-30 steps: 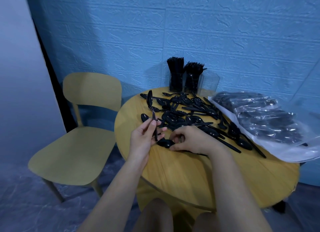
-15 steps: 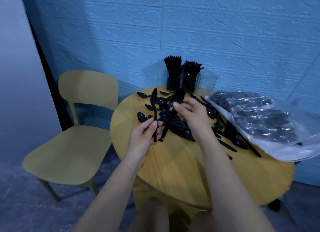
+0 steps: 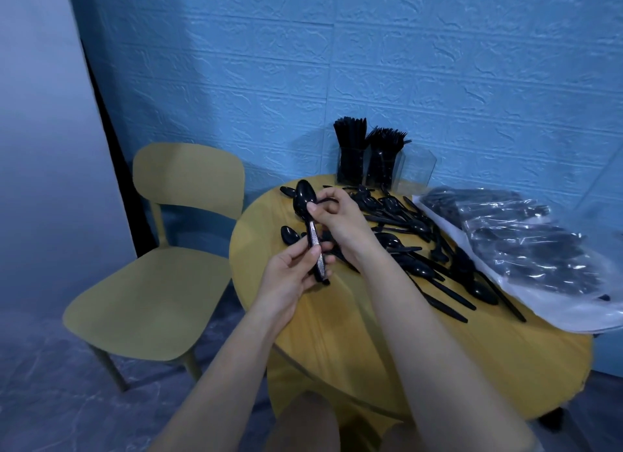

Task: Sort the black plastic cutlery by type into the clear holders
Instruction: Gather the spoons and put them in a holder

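A blue textured wall (image 3: 371, 64) filled the upper frame. A yellow chair (image 3: 161, 276) stood at lower left, beside a round yellow table (image 3: 438, 350) at centre right. A clear plastic bag (image 3: 526, 249) of cutlery lay at the table's right edge. Loose black spoons (image 3: 421, 249) were strewn mid-table. Clear holders (image 3: 381, 168), two already filled, stood at the table's far edge. The left hand (image 3: 290, 276) gripped a bunch of spoons (image 3: 312, 229) by the handles; the right hand (image 3: 340, 219) pinched another spoon against its bowls.

No readable text, labels, brands, numbers or signs anywhere; plastic bag (image 3: 526, 249) unprinted as far as visible; clear holders (image 3: 384, 168) unmarked; spoon handle (image 3: 315, 249) shows embossed texture only, no legible lettering.
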`<state>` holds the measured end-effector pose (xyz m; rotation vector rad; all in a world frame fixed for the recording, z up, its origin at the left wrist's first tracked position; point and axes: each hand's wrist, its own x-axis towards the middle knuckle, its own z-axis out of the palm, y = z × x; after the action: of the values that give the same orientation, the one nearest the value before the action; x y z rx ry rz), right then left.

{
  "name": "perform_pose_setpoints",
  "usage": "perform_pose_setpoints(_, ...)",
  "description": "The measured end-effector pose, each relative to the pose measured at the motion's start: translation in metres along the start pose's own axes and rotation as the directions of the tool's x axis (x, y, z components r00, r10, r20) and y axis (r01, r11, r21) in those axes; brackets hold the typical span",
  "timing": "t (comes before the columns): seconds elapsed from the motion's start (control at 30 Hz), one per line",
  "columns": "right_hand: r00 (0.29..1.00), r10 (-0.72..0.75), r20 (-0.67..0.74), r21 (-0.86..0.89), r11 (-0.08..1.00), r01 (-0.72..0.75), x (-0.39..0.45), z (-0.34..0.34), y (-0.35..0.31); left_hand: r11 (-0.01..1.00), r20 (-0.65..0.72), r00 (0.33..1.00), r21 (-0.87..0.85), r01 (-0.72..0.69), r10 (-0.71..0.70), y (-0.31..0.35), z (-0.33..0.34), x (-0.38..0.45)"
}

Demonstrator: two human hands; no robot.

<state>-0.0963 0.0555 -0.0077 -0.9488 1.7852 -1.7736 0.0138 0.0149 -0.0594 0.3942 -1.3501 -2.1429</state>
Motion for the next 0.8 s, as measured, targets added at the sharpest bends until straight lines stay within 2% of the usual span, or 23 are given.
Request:
perform_pose_setpoints(0.2,0.993,-0.087,-0.077,-0.305,0.951,0.060,0.006,0.000,0.018,0.998,-0.029,1.000,-0.055,0.006,-0.007,0.008,-0.019,0.011)
perform_pose_setpoints(0.3,0.999,-0.050,-0.002,-0.627,0.778,0.038,-0.003,-0.008,0.026,0.993,-0.117,0.993,-0.112,-0.034,0.021,0.010,-0.026,0.018)
perform_pose_setpoints(0.4,0.997,0.047,0.056,-0.786,0.618,0.015,-0.013,-0.004,0.030,0.988,-0.172,0.984,-0.134,-0.073,0.049,0.009,-0.028,0.021)
perform_pose_setpoints(0.6,0.992,0.116,0.041,-0.835,0.549,-0.030,-0.012,-0.003,0.030,0.988,-0.204,0.976,-0.122,-0.097,0.071,0.007,-0.030,0.020)
perform_pose_setpoints(0.8,0.990,0.141,0.007,-0.782,0.618,-0.082,-0.010,-0.006,0.032,0.990,-0.186,0.980,-0.104,-0.095,0.075,0.006,-0.029,0.021)
